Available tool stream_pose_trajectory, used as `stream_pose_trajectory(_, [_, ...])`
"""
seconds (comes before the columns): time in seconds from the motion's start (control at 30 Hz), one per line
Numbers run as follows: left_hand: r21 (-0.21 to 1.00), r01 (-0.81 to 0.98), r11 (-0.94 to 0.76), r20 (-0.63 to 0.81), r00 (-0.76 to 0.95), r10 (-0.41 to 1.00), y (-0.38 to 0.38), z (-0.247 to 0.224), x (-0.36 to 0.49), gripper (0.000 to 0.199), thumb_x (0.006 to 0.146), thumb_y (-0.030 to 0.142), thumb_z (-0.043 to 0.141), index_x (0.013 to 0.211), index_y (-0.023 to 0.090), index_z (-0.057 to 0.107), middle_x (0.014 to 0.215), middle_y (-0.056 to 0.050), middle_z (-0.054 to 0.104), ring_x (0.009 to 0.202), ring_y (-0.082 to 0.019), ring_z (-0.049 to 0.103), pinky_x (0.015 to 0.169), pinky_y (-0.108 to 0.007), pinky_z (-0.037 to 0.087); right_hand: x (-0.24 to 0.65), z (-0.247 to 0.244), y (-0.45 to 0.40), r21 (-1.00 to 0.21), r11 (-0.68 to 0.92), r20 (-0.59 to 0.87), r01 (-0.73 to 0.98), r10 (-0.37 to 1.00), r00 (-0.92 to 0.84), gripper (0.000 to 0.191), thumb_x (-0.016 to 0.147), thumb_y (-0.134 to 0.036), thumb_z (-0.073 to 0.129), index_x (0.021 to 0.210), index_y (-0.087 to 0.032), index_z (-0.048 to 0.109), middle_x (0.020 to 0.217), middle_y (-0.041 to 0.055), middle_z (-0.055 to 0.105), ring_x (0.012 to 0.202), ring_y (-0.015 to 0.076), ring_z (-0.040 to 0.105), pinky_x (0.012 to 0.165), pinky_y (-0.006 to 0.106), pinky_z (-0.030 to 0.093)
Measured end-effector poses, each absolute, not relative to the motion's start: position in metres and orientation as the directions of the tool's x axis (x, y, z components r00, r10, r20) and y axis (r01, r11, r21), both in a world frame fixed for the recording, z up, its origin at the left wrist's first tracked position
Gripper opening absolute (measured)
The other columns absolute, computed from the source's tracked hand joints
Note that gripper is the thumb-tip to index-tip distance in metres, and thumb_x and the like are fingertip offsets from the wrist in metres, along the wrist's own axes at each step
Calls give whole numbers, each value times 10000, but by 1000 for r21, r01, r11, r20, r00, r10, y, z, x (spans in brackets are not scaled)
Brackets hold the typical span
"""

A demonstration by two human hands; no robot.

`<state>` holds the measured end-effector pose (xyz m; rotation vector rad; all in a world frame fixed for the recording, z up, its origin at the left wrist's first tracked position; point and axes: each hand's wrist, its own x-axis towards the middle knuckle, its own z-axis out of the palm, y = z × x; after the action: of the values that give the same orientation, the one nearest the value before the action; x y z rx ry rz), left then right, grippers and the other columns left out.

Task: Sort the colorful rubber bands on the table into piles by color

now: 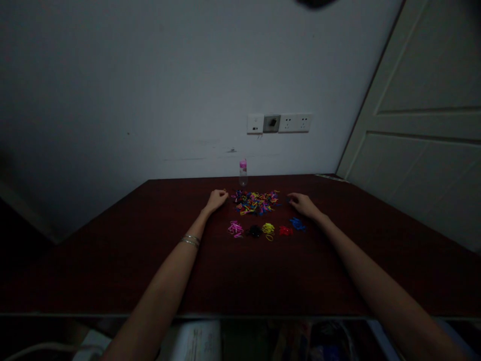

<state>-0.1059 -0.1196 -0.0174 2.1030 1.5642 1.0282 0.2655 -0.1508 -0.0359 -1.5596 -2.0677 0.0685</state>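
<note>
The left hand [217,199], thumb and finger pinched together near a small yellowish band [225,190], rests left of a mixed heap of coloured bands [257,201], which look light, soft and springy, best pinched singly at a loop's edge; pink, black, yellow, red and blue piles lie nearer. The right hand [302,204], fingertips nearly closed, is right of the heap, its hold unclear; no writing is legible.

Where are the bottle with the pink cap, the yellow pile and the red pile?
Bottle [243,176]: head view, on its clear body.
Yellow pile [268,228]: head view, on its upper part.
Red pile [286,230]: head view, on its middle.
</note>
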Motion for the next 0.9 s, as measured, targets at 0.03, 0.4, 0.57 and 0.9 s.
stream_pose_trajectory(0.03, [623, 696, -357, 335, 174, 926, -120, -15, -106, 319, 710, 323, 436, 667, 94, 654, 527, 8, 521, 550, -104, 463, 531, -196, 324, 265, -36, -152, -349, 330, 390, 877, 902, -184, 306, 774, -149, 499, 1063, -120, 597, 985, 116, 649, 874, 196, 602, 799, 285, 449])
stream_pose_trajectory(0.4, [570, 715, -404, 97, 429, 898, -121, 4, -108, 305, 668, 304, 496, 798, 85, 664, 608, -24, 583, 549, -102, 496, 523, -197, 362, 268, -28, -157, -432, 318, 387, 844, 911, -145, 321, 752, -164, 501, 1052, -117, 603, 890, 114, 665, 790, 193, 608, 746, 297, 453])
stream_pose_trajectory(0.57, [582, 730, -358, -1, 441, 898, -123, 13, -104, 265, 633, 249, 514, 788, 91, 661, 586, -15, 575, 513, -93, 480, 492, -195, 351, 275, -1, -167, -671, 242, 202, 700, 969, -141, 338, 710, -260, 536, 1002, -112, 617, 795, 86, 665, 662, 160, 586, 592, 259, 453])
stream_pose_trajectory(0.9, [519, 770, -370, -197, 530, 825, -144, 37, -80, 124, 567, 166, 567, 650, 119, 647, 541, 5, 565, 508, -88, 480, 508, -194, 360, 281, 32, -188, -730, 121, -274, 673, 850, -451, 294, 539, -287, 662, 803, -158, 653, 666, 22, 635, 577, 120, 536, 511, 225, 415])
